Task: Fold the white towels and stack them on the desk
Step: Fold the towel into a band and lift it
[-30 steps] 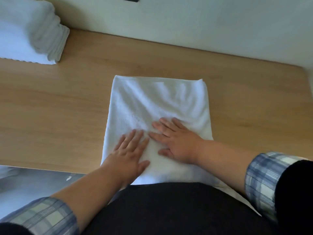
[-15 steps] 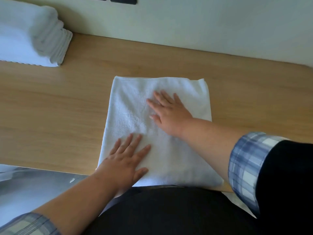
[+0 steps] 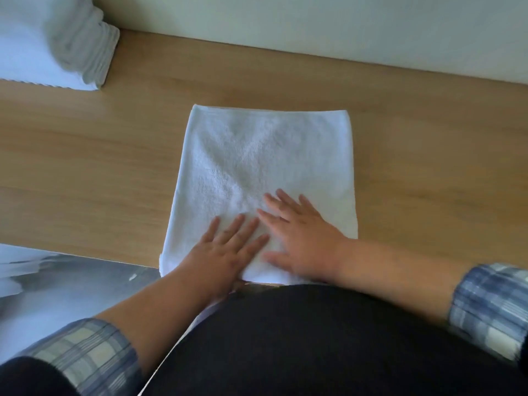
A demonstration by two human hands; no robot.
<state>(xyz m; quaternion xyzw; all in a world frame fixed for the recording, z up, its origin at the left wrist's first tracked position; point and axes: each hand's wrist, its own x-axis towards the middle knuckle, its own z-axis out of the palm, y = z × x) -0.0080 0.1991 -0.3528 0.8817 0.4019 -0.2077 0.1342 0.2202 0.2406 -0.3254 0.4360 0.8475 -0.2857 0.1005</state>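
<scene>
Head view, looking down. A wooden desk fills most of the frame and runs from left to right, with its far edge against a pale wall. The person's dark clothing covers the lower middle of the view and hides part of the desk's front edge.

A white towel lies flat at the centre of the desk, folded into a rough rectangle. Its far edge is straight and well short of the wall. Its near edge reaches the front edge of the desk, where the near-left corner sits at the rim and the rest passes under the hands and out of sight behind the clothing. The surface is smooth apart from faint creases across the middle.

A stack of folded white towels sits on the far-left corner of the desk, well apart from the flat towel and cut off by the frame; its layered folds face right. Grey floor shows below the desk's front edge at lower left.

Both forearms are bare, with a blue plaid left sleeve and right sleeve pushed back. The left hand lies palm down on the near-left part of the towel, fingers straight and slightly spread, grasping nothing. The right hand lies palm down just beside it on the near-centre part, fingers likewise straight and spread, pointing toward the far left. The fingertips of the two hands are close together, nearly touching.
</scene>
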